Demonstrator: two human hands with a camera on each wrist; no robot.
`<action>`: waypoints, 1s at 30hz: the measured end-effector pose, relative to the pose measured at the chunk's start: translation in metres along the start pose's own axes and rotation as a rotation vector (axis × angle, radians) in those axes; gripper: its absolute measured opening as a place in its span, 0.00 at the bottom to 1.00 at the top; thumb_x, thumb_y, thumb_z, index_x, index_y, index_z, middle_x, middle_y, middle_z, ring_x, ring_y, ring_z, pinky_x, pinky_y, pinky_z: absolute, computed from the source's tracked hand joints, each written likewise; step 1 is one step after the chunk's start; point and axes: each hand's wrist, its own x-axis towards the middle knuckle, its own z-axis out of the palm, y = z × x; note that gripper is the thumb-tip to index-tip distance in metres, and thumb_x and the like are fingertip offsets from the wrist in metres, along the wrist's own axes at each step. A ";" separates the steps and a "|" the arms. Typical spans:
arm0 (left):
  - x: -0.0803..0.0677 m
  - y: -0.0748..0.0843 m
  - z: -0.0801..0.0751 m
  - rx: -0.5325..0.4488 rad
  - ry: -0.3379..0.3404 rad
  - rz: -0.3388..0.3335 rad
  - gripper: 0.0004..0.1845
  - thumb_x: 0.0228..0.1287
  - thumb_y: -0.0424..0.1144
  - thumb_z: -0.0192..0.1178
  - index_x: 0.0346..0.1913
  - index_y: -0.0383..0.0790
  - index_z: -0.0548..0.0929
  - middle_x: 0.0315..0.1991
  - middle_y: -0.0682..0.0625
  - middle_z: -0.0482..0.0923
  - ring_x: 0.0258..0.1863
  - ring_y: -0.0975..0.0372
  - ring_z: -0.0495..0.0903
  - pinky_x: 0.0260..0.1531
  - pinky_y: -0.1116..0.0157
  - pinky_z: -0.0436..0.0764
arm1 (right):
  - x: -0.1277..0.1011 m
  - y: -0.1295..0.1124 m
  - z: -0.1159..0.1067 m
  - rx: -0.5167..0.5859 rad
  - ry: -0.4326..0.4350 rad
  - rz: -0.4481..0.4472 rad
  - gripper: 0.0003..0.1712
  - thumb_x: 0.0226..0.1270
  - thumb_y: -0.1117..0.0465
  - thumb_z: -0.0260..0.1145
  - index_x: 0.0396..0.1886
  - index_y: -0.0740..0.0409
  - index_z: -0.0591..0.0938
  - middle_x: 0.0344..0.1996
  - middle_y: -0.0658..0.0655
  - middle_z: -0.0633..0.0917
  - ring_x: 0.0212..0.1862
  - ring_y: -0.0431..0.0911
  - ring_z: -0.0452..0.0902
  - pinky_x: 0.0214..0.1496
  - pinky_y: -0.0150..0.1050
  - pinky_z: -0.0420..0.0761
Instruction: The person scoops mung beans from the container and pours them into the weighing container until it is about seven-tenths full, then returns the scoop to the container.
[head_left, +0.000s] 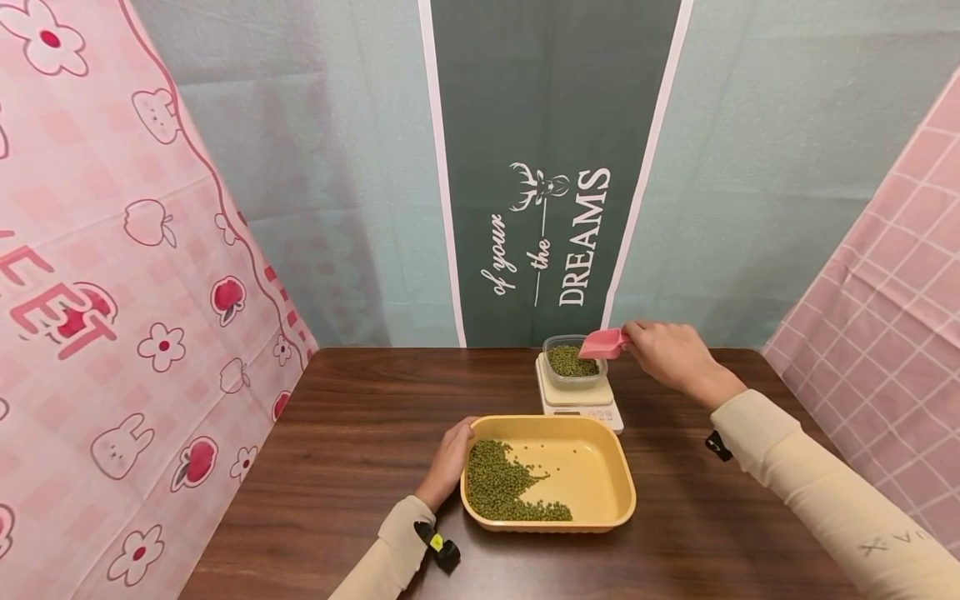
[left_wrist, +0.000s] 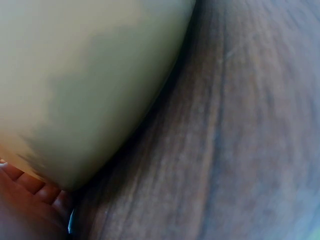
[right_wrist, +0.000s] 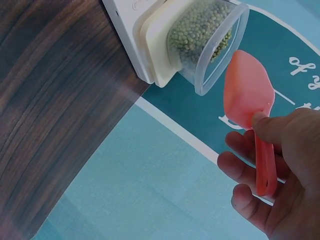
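Note:
My right hand (head_left: 671,354) holds a pink scoop (right_wrist: 247,90) by its handle, thumb on top near the bowl. In the head view the scoop is over the right rim of a clear plastic container (right_wrist: 202,75) with green mung beans (right_wrist: 197,32) in it. The container stands on a white kitchen scale (head_left: 600,417). My left hand (head_left: 450,458) grips the upper left corner of a yellow tray (head_left: 592,483). More mung beans (head_left: 495,483) are heaped in the tray's left and front part. In the left wrist view, curled fingers (left_wrist: 30,183) show by the tray's side.
The dark wooden table (head_left: 360,417) ends at a grey-green cloth backdrop (head_left: 360,250) just behind the scale. A pink patterned cloth (head_left: 165,292) hangs at the left, a pink checked one (head_left: 885,333) at the right. A few loose beans are scattered inside the tray.

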 end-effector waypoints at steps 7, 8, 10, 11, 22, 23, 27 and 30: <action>0.000 0.000 0.001 -0.007 0.000 -0.001 0.27 0.77 0.33 0.35 0.65 0.33 0.82 0.60 0.38 0.85 0.57 0.54 0.83 0.59 0.61 0.80 | -0.004 -0.001 0.002 0.005 0.004 0.005 0.09 0.72 0.61 0.72 0.37 0.60 0.80 0.24 0.56 0.81 0.20 0.48 0.73 0.19 0.48 0.75; -0.001 0.000 0.001 -0.016 0.002 -0.007 0.27 0.77 0.33 0.35 0.65 0.33 0.82 0.60 0.38 0.85 0.57 0.54 0.83 0.59 0.61 0.79 | -0.004 -0.002 0.001 0.008 0.001 0.009 0.09 0.72 0.61 0.72 0.37 0.60 0.80 0.25 0.56 0.82 0.20 0.48 0.73 0.20 0.48 0.76; -0.001 0.000 0.001 -0.025 0.003 -0.013 0.27 0.77 0.32 0.36 0.65 0.34 0.82 0.61 0.38 0.85 0.58 0.52 0.83 0.59 0.60 0.79 | -0.006 -0.003 0.000 0.017 -0.002 0.017 0.08 0.72 0.61 0.72 0.38 0.60 0.81 0.25 0.56 0.82 0.21 0.48 0.73 0.21 0.48 0.76; -0.001 0.000 0.002 -0.025 0.004 -0.016 0.27 0.77 0.32 0.36 0.65 0.34 0.82 0.61 0.38 0.85 0.58 0.51 0.83 0.59 0.60 0.79 | -0.007 -0.004 -0.001 0.022 -0.002 0.021 0.08 0.72 0.61 0.72 0.38 0.60 0.81 0.25 0.56 0.82 0.21 0.48 0.73 0.21 0.48 0.76; 0.000 0.003 0.001 -0.012 0.007 -0.009 0.26 0.78 0.32 0.36 0.65 0.34 0.83 0.60 0.39 0.85 0.58 0.53 0.83 0.61 0.57 0.79 | -0.014 -0.027 -0.010 0.106 0.044 -0.006 0.05 0.70 0.61 0.72 0.38 0.54 0.83 0.26 0.51 0.81 0.24 0.47 0.74 0.21 0.47 0.73; 0.000 0.003 0.001 -0.012 0.006 -0.012 0.27 0.78 0.32 0.35 0.65 0.35 0.83 0.60 0.39 0.85 0.58 0.53 0.82 0.62 0.56 0.79 | -0.015 -0.030 -0.011 0.111 0.045 -0.013 0.05 0.70 0.60 0.72 0.38 0.54 0.83 0.26 0.51 0.81 0.24 0.47 0.74 0.21 0.46 0.73; 0.001 0.003 0.001 -0.010 0.003 -0.019 0.27 0.78 0.33 0.35 0.65 0.36 0.83 0.60 0.40 0.85 0.59 0.53 0.82 0.63 0.55 0.78 | -0.018 -0.041 -0.012 0.118 0.048 -0.040 0.05 0.70 0.60 0.72 0.39 0.54 0.83 0.26 0.51 0.82 0.23 0.46 0.75 0.21 0.46 0.74; 0.001 0.002 0.001 -0.004 0.003 -0.019 0.27 0.78 0.33 0.35 0.65 0.36 0.83 0.61 0.40 0.85 0.60 0.52 0.82 0.64 0.53 0.78 | -0.020 -0.050 -0.013 0.125 0.053 -0.055 0.05 0.70 0.60 0.72 0.42 0.55 0.85 0.28 0.52 0.84 0.25 0.47 0.78 0.23 0.48 0.77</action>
